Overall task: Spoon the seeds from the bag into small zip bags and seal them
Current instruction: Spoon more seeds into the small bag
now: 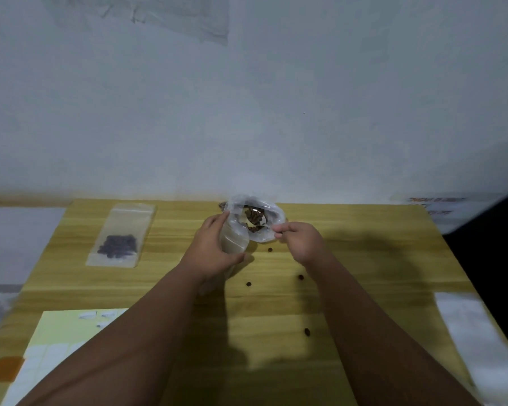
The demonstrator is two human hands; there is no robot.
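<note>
Fingers: the fingers [220, 221] and thumb of the left hand [208, 253] are curled round an empty small bag [235, 241]; those of the right hand [302, 241] are pinched together at the rim of the seed bag, apparently on the handle of a spoon, though the handle itself is hidden.
Table [364, 259]: everything is laid out on it.
Seed bag [276, 213]: it is placed at the far middle of the table, mouth spread wide, with plenty of seeds inside.
Filled small bag [121, 235]: one portion is judged done; it is laid flat at the far left, well apart from the hands. Whether its zip is pressed shut cannot be told.
Empty small bag: it is held upright just beside the seed bag; no seeds are seen in it.
Spoon [254, 219]: its bowl is seen loaded inside the seed bag; the transfer is judged not yet made.
Loose seeds [248, 284]: a few are scattered near the hands and are left to be gathered.
Remaining: filling, sealing, and probably further bags.
</note>
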